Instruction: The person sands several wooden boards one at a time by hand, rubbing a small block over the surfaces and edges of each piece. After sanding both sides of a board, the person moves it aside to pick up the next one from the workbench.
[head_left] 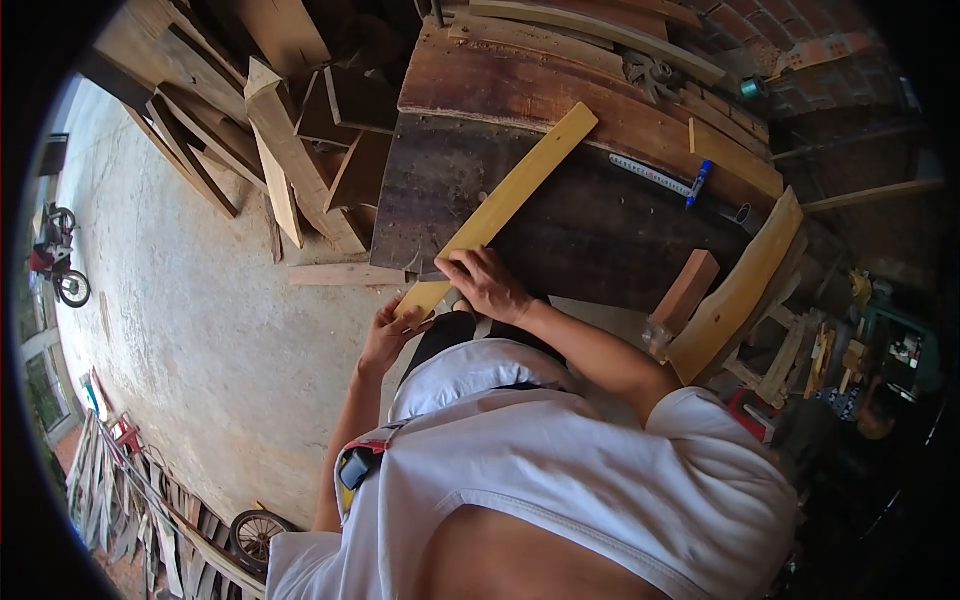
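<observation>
A long, flat yellowish wooden strip (530,177) lies slantwise across the dark workbench (430,165), its near end reaching past the bench edge toward my body. My left hand (388,338) is closed around that near end, thumb on top. Slightly farther up the strip, my right hand (487,287) has its fingers curled over the wood at the bench edge. Whether something small sits under those fingers is hidden. To the right on the bench are a white ruler or tape strip (648,173) and a blue marker (699,183).
A reddish wood block (686,290) and a curved yellowish board (740,295) stand at the bench's right end. Scrap boards (290,150) lean in a pile on the left. A motorbike (58,255) is far left, and a wheel (262,538) lies lower left.
</observation>
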